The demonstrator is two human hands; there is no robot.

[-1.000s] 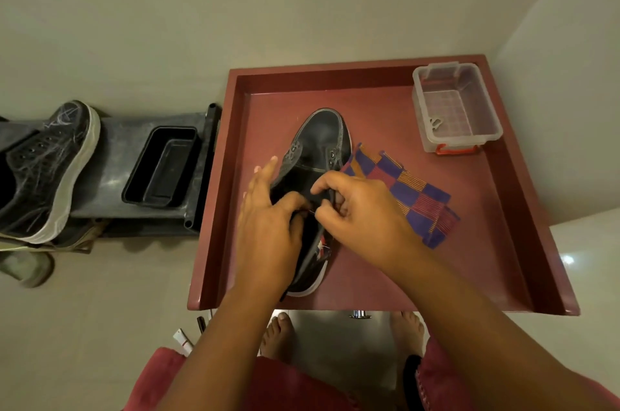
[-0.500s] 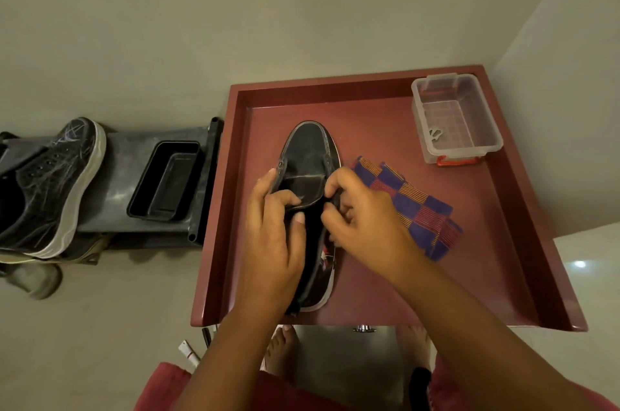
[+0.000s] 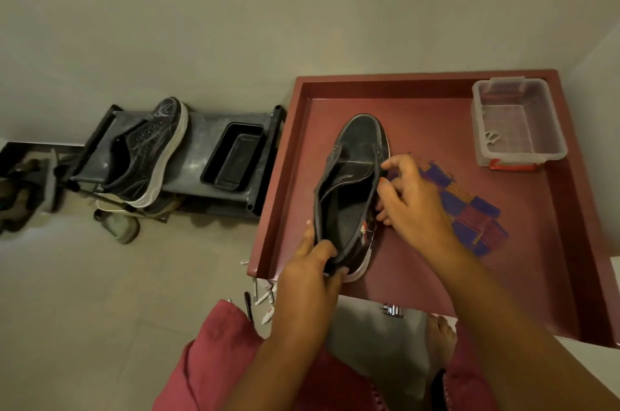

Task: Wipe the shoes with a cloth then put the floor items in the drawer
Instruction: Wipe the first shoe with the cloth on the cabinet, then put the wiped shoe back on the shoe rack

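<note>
One shoe [image 3: 350, 175] rests heel-first in left fingers [image 3: 322, 249].

The right hand [image 3: 416, 206] hides part of the checked cloth [image 3: 469, 212]; the floor items [image 3: 263, 299] are too small to identify.

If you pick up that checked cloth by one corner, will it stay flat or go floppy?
Probably floppy: the checked cloth lies in soft folds on the red surface, so it would likely droop. It looks thin, so probably light. Lying flat, it seems unlikely to roll.
</note>
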